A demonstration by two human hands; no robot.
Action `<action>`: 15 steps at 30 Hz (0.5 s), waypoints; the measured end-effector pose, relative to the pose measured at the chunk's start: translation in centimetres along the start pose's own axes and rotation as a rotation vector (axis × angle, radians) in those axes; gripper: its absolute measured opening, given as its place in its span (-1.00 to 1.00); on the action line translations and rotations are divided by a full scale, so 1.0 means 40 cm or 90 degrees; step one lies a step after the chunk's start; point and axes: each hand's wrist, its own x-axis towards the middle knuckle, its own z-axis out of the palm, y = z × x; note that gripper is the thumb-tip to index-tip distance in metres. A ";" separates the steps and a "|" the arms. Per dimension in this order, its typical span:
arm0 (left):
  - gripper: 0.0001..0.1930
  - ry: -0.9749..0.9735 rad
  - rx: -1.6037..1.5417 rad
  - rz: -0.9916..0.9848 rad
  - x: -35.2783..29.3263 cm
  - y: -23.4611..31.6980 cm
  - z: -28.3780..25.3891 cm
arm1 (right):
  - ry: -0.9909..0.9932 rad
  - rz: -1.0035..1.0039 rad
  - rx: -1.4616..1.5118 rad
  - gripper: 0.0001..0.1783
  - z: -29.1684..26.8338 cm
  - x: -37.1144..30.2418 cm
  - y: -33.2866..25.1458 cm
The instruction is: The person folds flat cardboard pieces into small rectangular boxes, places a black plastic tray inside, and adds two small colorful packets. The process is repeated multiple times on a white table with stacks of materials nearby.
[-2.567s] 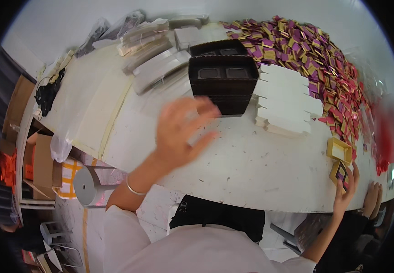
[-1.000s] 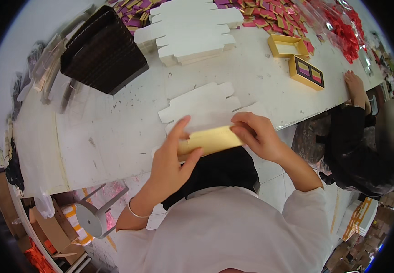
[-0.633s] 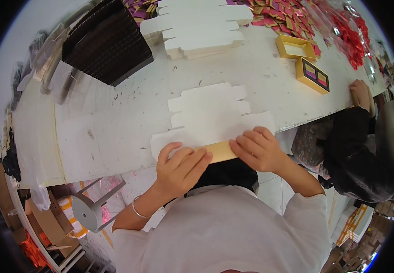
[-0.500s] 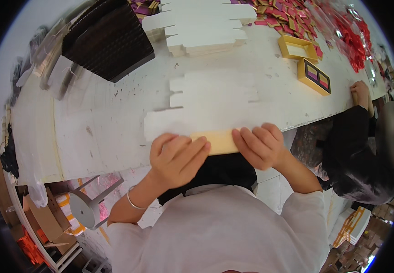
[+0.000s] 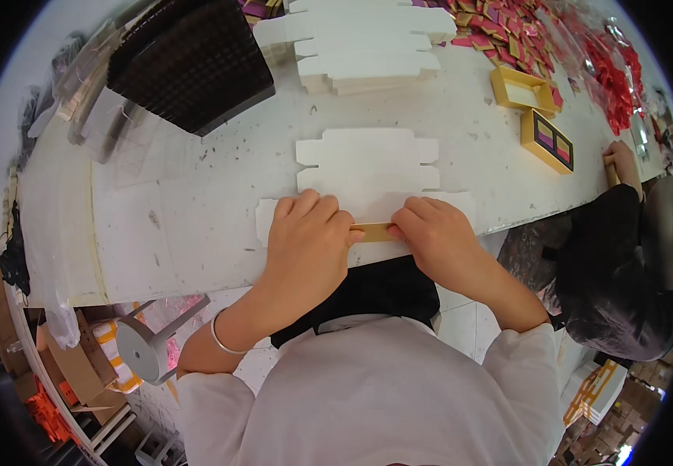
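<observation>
While our left hand (image 5: 305, 242) and right hand (image 5: 444, 239) sit knuckles-up at the near edge of the desk (image 5: 181, 233), our fingers are curled in and the thumbs are pinching a gold strip (image 5: 374, 232) from both ends. It looks like the turned-up near edge of the white card blank (image 5: 367, 167), which lies flat just beyond our hands, side flaps spread out.

We'd call this the creasing step: one edge being folded up along its score, nothing boxed yet. Next move probably calls for even pressure from both thumbs so the fold doesn't go crooked.

Farther out we've got a stack of white blanks (image 5: 367, 46), black trays (image 5: 193, 66) piled to the left, and over right an open gold box (image 5: 523, 91) near a filled gold box (image 5: 548, 141).

Stuff we can't make out: our fingertips behind the strip, plus the crease ends under our hands. The blank stack and the pink pieces (image 5: 500, 35) get cut off up top, and the clear plastic with red stuff (image 5: 616, 78) is a jumble.
</observation>
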 end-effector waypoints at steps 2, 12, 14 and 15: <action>-0.85 0.024 0.054 -0.008 0.005 0.012 -0.005 | -0.006 0.009 0.012 -0.90 -0.004 0.004 0.001; -0.59 0.029 -0.155 -0.120 -0.049 0.055 0.007 | -0.087 0.099 0.553 -0.77 -0.007 -0.060 -0.060; -0.70 -0.024 -0.127 -0.132 -0.028 0.051 -0.002 | -0.077 0.058 0.556 -0.73 0.006 -0.064 -0.044; -0.74 -0.050 -0.113 -0.137 -0.016 0.050 -0.010 | -0.061 0.026 0.529 -0.70 -0.001 -0.065 -0.036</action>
